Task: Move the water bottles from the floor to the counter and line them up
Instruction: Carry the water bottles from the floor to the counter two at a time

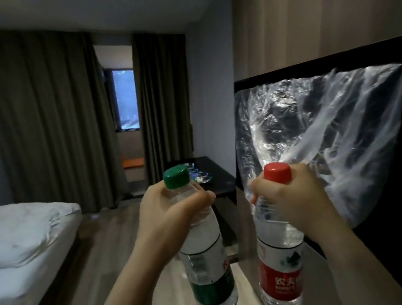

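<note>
Carry step, both bottles over desk (176, 300).
L hand (175, 210) fingers (203, 197) wrap green-cap bottle (207, 263) neck, R hand (290, 198) same on red-cap bottle (281, 272); next, prob. set both upright, side by side.

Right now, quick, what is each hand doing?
Left hand: closed, holding the green-capped bottle by its neck.
Right hand: closed, holding the red-capped bottle by its neck.

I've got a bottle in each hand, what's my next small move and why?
Probably lower both onto the light wood counter side by side: the left hand grips the green-capped bottle, the right hand the red-capped bottle, both upright over it.
</note>
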### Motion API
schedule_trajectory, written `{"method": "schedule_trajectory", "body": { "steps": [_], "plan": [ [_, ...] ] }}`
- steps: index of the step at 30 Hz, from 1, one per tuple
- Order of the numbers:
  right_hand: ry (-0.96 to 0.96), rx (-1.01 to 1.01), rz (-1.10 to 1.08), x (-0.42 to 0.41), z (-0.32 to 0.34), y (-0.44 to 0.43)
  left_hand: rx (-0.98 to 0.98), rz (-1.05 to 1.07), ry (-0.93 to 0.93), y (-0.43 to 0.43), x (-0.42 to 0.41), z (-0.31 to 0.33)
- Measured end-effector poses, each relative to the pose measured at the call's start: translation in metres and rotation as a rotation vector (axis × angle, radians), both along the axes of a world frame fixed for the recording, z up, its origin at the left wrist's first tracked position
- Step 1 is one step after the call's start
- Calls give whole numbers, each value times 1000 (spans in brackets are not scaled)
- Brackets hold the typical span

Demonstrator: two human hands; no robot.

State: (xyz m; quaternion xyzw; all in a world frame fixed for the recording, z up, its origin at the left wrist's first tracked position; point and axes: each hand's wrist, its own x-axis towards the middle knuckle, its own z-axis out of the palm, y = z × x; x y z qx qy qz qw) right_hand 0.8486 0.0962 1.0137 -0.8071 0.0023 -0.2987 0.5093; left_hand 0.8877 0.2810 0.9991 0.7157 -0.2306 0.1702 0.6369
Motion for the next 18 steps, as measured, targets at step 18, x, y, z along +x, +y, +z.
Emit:
{"method": "schedule_trajectory", "body": {
  "steps": [18],
  "plan": [
    [25, 31, -40, 245, -54, 87, 32, 228, 133, 83, 221, -48]
  ]
}}
